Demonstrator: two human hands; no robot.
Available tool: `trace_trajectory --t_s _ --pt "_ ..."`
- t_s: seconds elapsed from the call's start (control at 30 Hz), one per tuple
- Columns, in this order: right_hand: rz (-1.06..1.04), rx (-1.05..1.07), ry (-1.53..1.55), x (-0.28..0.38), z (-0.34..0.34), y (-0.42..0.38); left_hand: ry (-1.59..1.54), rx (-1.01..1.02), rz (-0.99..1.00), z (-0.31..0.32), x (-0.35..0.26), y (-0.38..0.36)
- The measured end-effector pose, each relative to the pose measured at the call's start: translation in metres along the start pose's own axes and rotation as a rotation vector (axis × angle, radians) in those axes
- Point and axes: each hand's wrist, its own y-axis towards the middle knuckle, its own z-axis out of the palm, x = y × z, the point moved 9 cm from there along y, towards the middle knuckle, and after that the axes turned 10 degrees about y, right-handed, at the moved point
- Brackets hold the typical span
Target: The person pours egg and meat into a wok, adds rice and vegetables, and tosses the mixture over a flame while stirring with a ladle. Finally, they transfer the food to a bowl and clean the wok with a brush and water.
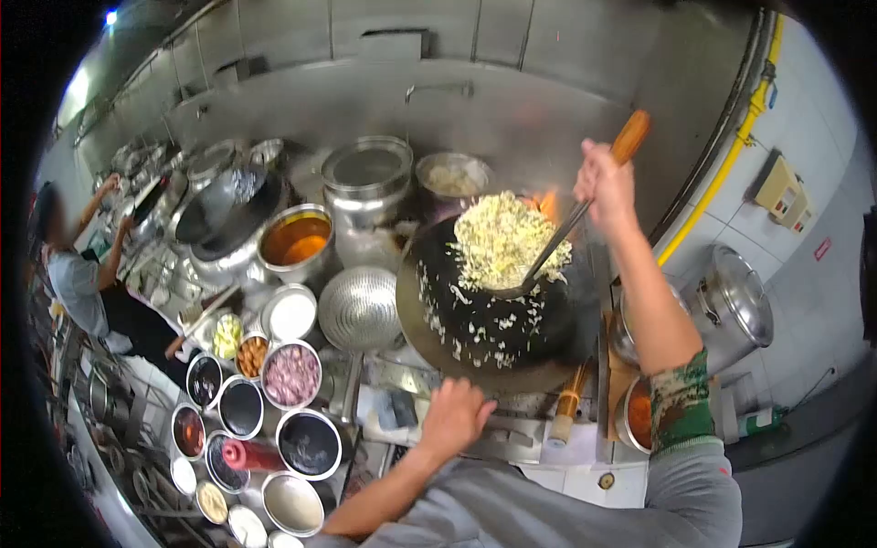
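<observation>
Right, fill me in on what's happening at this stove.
A person is cooking at a big black wok over flame. The right hand holds a wooden-handled ladle whose bowl is down in the wok, with a heap of pale fried rice above it. The left hand grips the wok's near edge. Bowls of seasonings sit to the left, and another person works further along the line.

black wok (493, 320) tilted, rice (501, 237) heaped, ladle (566, 233) dipped in
</observation>
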Motion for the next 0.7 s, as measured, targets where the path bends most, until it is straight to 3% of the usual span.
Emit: trace_trajectory --t_s 0.1,0.2,0.27,0.33,0.37,0.43,0.57,0.63,0.67,0.7 --pt "-0.005 0.042 0.014 0.019 0.002 0.010 -0.071 -0.126 -0.020 -0.017 0.008 0.054" --pt "-0.116 0.054 0.088 0.035 0.001 0.005 -0.041 -0.123 0.008 0.004 0.021 0.077" --pt "-0.136 0.035 0.211 0.008 -0.022 0.001 -0.003 -0.089 0.017 0.013 0.023 0.084" --pt "-0.049 -0.097 0.139 -0.061 -0.036 -0.015 0.006 -0.074 -0.001 0.010 0.025 0.084" --pt "-0.042 0.127 0.216 -0.069 -0.027 -0.012 0.013 -0.063 -0.011 0.007 0.025 0.082" --pt "0.078 0.101 0.235 -0.060 -0.014 0.000 0.033 -0.080 -0.009 -0.001 0.022 0.083" --pt "0.000 0.059 0.296 -0.051 -0.020 0.023 0.081 -0.156 -0.012 -0.029 0.008 0.085" --pt "0.077 -0.069 0.348 -0.093 -0.032 0.021 0.071 -0.045 -0.012 -0.012 0.012 0.089" --pt "0.060 0.053 0.320 -0.092 -0.029 0.029 0.071 -0.001 -0.008 -0.005 0.015 0.091" --pt "0.128 0.041 0.296 -0.089 -0.029 0.044 0.054 0.029 0.000 0.001 0.019 0.090"
